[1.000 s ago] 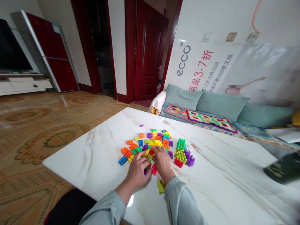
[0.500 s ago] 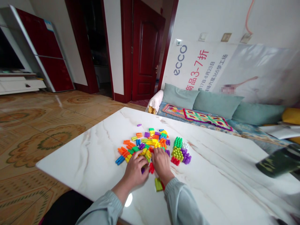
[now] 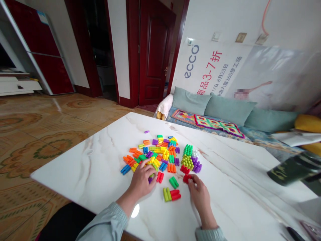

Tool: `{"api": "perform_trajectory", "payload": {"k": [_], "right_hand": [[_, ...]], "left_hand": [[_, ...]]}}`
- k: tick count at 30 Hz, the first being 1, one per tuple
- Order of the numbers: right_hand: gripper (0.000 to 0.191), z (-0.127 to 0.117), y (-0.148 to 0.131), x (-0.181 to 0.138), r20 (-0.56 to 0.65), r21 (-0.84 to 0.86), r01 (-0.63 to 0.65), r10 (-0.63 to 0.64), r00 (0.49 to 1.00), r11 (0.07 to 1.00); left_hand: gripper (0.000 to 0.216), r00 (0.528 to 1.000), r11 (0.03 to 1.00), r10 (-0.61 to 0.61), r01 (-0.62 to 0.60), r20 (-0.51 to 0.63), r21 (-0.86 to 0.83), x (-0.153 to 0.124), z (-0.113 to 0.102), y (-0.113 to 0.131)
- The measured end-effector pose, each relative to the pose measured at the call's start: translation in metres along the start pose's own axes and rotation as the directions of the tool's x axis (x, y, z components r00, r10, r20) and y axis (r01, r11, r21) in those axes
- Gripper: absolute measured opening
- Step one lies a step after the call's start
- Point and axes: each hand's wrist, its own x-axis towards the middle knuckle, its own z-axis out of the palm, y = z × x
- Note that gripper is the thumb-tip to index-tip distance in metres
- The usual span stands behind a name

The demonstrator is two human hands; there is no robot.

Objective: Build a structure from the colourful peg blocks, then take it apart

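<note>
Red plastic block [image 3: 186, 179], pinched in the right hand [image 3: 201, 196], lies just near-side of the grouped red pieces [image 3: 185, 169]. Left hand [image 3: 140, 181] half-curls, hold unclear.

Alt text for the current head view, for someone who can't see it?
A person's right hand holds a red piece near colour-grouped pieces; the left hand is at the edge of scattered multicoloured pieces on a white marbled table.

Open tabletop [image 3: 75, 164] left of the pile [image 3: 165, 154], also between sorted cluster [image 3: 187, 162] and bottle [image 3: 291, 169]. Left hand [image 3: 142, 179] blocks pile's near-left side; green piece [image 3: 174, 182] and lime-red pair [image 3: 173, 195] obstruct gap to right hand [image 3: 200, 196].
</note>
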Motion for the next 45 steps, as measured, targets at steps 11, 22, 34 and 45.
{"api": "perform_trajectory", "payload": {"k": [11,22,34,45], "right_hand": [[0.038,0.003,0.002,0.005,-0.094,0.03,0.034,-0.031,0.995,0.999],[0.03,0.027,0.007,0.016,-0.239,0.119,0.049,-0.02,0.971,0.992],[0.027,0.024,0.001,0.024,-0.257,0.089,0.072,-0.047,0.965,0.993],[0.033,0.031,-0.02,-0.001,-0.338,0.038,0.208,-0.183,0.923,0.977]], "left_hand": [[0.012,1.0,1.0,-0.008,0.008,0.003,-0.007,0.0,0.0,0.0],[0.011,1.0,1.0,-0.018,0.018,0.011,-0.013,0.0,0.001,-0.001],[0.013,1.0,1.0,-0.015,0.015,-0.004,-0.015,0.0,0.0,-0.001],[0.013,1.0,1.0,-0.004,0.004,0.014,-0.03,-0.001,0.004,-0.005]]}}
